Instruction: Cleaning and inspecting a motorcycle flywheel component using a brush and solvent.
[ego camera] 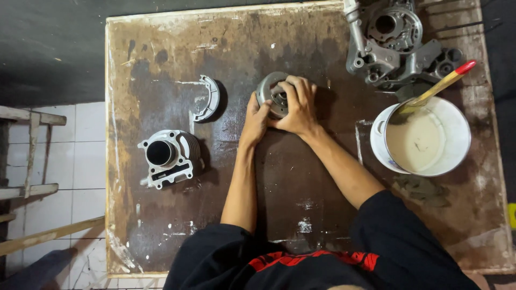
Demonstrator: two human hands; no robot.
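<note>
Item held: round grey metal engine part, mid-worktop, both my hands on it. My left hand presses its near edge, fingers clasped to the rim; my right hand lies over its top, fingers curled around it. Stained brown wooden worktop also carries: finned grey metal cylinder block, curved grey brake shoe, grey cast-metal engine casing, white plastic bucket with red-tipped wooden brush.
</note>
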